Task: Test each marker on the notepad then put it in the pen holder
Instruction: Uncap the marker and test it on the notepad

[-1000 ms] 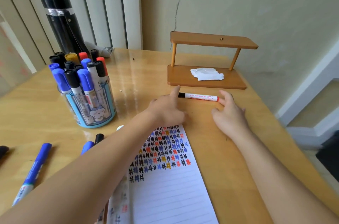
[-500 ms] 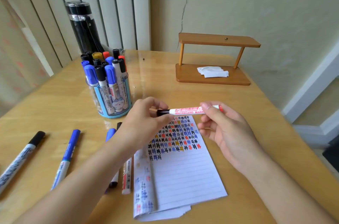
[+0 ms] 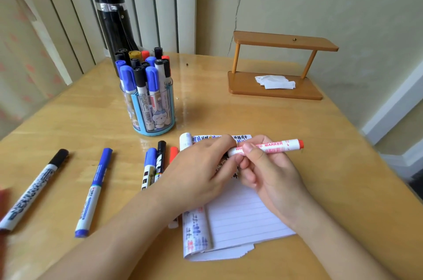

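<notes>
A white whiteboard marker [image 3: 272, 146] with red print lies level above the lined notepad [image 3: 240, 215]. My right hand [image 3: 267, 172] pinches its barrel with thumb and fingers. My left hand [image 3: 201, 172] grips its left end, where the cap is hidden under my fingers. The notepad's upper part shows rows of coloured test marks, mostly covered by my hands. A blue pen holder [image 3: 153, 112] packed with several capped markers stands behind and left of the pad.
Loose markers lie on the wooden table: a black one [image 3: 34, 190], a blue one [image 3: 93, 192], and three [image 3: 158, 163] beside the pad. A black flask [image 3: 114, 25] stands behind the holder. A small wooden shelf [image 3: 277, 66] with crumpled paper sits at back right.
I picked the marker up from the table near the shelf and brought it over the notepad. My left hand has closed round its capped end; my right thumb has slid along the barrel.
</notes>
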